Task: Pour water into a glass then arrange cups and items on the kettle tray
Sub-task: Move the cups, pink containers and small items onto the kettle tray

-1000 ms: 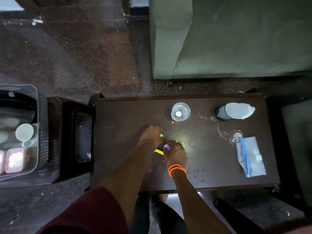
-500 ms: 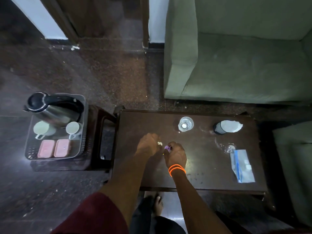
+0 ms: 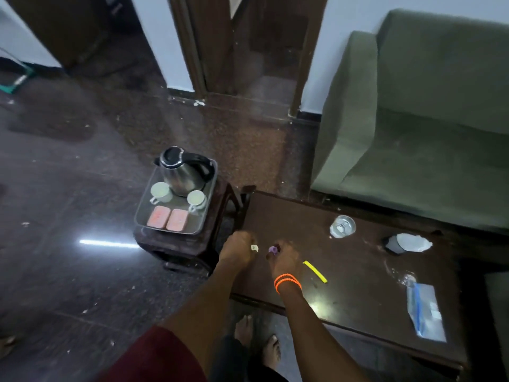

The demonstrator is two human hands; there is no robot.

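Note:
A clear kettle tray (image 3: 143, 216) rests on a small dark stool left of the dark table (image 3: 358, 285). On it stand a steel kettle (image 3: 183, 172), two white cups (image 3: 161, 192) (image 3: 196, 199) and two pink packets (image 3: 168, 219). My left hand (image 3: 238, 249) is closed on a small white item at the table's left end. Beside it, my right hand (image 3: 285, 257), with orange bands on the wrist, pinches a small purple item. A glass of water (image 3: 342, 226) stands at the table's far edge. A yellow stick (image 3: 314, 271) lies just right of my right hand.
A dark cup under a white cover (image 3: 407, 243) sits far right on the table. An empty glass (image 3: 407, 279) and a clear zip bag (image 3: 425, 312) lie near the right end. A green sofa (image 3: 413, 133) stands behind the table. My bare feet (image 3: 256, 343) are below the front edge.
The view has swung left and up, bringing the kettle tray fully into sight. Both hands have shifted left along the table, uncovering the yellow stick, which now lies alone.

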